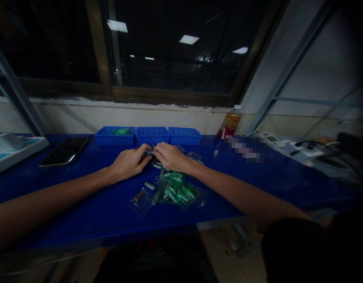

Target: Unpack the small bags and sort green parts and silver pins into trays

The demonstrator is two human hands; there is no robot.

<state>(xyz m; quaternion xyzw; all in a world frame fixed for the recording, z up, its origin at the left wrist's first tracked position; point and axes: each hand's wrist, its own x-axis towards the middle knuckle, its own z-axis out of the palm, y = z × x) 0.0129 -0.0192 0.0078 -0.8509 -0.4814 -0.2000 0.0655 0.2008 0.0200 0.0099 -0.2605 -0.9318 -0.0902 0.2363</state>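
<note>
My left hand (130,161) and my right hand (171,156) meet over the blue table, just in front of the bins. Between their fingertips is a small grey metallic piece (150,153), gripped from both sides; its exact kind is too small to make out. Under and beside my right hand lie more small grey pieces (157,165). Nearer to me is a heap of clear bags with green parts (181,190). A clear bag with brass-coloured pins (139,195) lies left of the heap, below a single loose grey piece (150,185).
Three blue bins stand in a row at the back; the left bin (115,140) contains green bags. A phone (65,151) and a power strip (20,151) lie at left. At right are a drink bottle (229,124), and plugs with cables (299,149).
</note>
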